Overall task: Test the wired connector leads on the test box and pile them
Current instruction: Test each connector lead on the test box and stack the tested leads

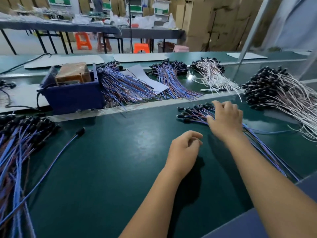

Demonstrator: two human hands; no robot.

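A small bundle of blue and red wired leads (192, 112) with black connectors lies on the green mat at right. My right hand (224, 117) rests on top of this bundle, fingers bent down onto the wires. My left hand (184, 152) hovers above the mat in the middle, fingers loosely curled, holding nothing. The dark blue test box (73, 97) stands at the back left. A single blue lead (56, 157) lies alone on the mat, its black connector pointing toward the box. A large pile of blue leads (18, 143) fills the left edge.
Behind the mat's strip lie more heaps: blue leads (123, 86), a second blue heap (171, 79), white leads (212, 74) and a big white-wired heap (283, 93) at right. A sheet of paper (145, 78) and a pen (212, 90) lie among them.
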